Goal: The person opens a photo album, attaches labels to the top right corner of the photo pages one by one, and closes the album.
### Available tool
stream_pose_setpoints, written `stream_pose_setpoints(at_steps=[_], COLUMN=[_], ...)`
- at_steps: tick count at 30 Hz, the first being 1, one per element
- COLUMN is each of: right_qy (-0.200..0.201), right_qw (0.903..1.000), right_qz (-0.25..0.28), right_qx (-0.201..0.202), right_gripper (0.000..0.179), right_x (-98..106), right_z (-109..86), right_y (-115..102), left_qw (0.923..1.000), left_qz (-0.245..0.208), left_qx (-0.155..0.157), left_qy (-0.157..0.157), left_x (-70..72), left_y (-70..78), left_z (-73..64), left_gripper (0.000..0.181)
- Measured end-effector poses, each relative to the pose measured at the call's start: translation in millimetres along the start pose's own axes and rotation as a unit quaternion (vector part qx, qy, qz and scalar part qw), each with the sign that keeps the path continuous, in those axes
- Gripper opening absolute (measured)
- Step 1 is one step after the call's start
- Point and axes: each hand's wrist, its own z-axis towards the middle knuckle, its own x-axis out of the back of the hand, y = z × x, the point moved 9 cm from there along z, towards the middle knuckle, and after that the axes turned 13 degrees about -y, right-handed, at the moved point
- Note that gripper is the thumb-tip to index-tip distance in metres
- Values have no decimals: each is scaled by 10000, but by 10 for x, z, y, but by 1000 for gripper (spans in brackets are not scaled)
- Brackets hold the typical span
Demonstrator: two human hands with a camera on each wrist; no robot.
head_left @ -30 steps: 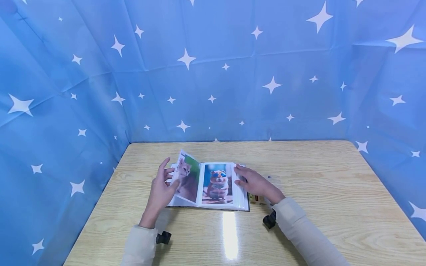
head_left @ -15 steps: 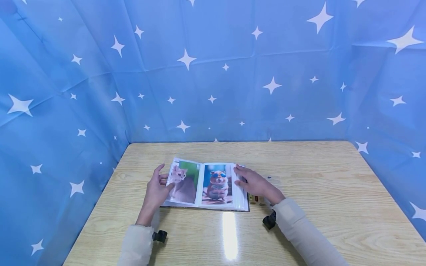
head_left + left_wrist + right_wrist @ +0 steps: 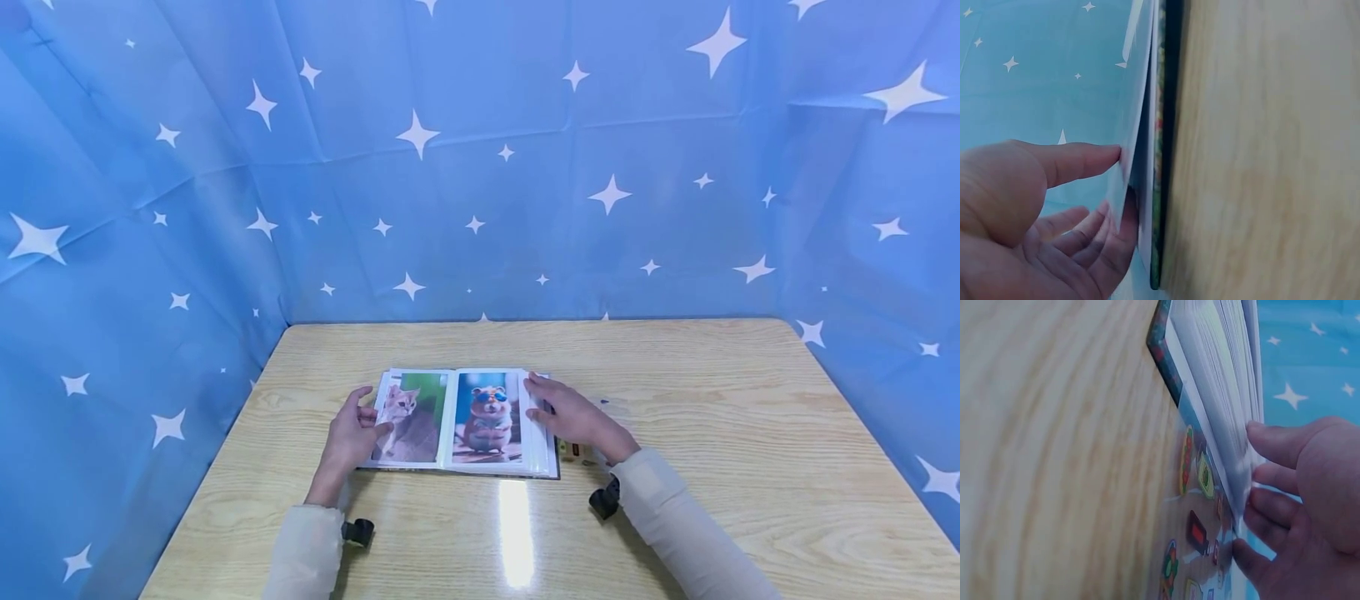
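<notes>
As the cat page (image 3: 420, 427) settles from tilted to nearly flat, its turn looks nearly complete. Photo album (image 3: 450, 417): open on table (image 3: 750, 458), six o'clock in head view. Left hand (image 3: 349, 437), album's nine o'clock: partly curled, pinching that page. Right hand (image 3: 576, 415), three o'clock: relaxed, touching page edges (image 3: 1229, 369), unclenched.

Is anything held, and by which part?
The left hand pinches the cat-photo page by its outer edge. The right hand touches the outer edges of the right-hand pages; whether it grips them is unclear.
</notes>
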Motion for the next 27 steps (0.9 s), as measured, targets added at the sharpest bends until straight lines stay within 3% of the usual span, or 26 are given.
stream_pose_setpoints(at_steps=[15,22,27], right_qy=[131,184,313], right_qw=[9996,9995,9994], right_qz=[173,53,-91], right_qx=[-158,-262,-100], right_gripper=[59,58,57], right_x=[27,42,86], right_z=[7,6,-47], right_y=[22,24,-15], left_qw=[9990,9986,9986], left_qz=[334,443,458], left_qx=[303,294,266], left_qy=[37,8,-35], left_x=[25,21,15], left_y=[-30,-26,-13], left_z=[-35,-43,-56], left_gripper=[73,72,73])
